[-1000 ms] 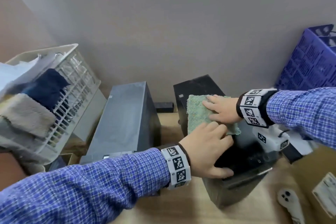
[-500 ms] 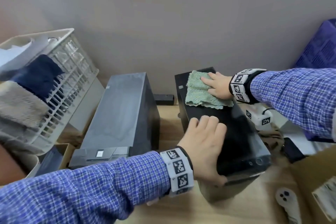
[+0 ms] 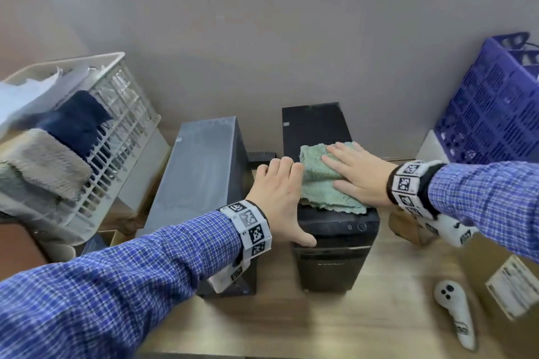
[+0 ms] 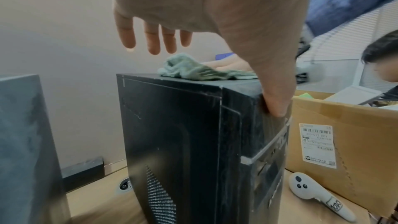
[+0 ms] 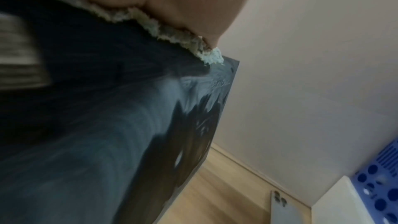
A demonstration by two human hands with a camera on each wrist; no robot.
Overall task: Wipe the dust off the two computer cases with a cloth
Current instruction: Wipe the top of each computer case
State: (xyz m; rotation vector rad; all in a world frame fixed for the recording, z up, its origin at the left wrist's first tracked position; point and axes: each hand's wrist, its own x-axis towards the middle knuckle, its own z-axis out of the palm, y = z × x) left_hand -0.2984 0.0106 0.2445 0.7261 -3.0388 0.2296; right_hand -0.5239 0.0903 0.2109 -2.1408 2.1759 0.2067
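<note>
Centre of the head view: right hand (image 3: 357,176) lies flat, fingers straight, pressing the green cloth (image 3: 320,183) onto the top of the black computer case (image 3: 318,122). Left hand (image 3: 277,192) rests open on that case's left top edge, thumb hooked down over the front corner, fingers extended. Grey computer case (image 3: 201,166) stands just left, dusty top. White basket (image 3: 122,114) at left, blue crate (image 3: 493,114) at upper right
</note>
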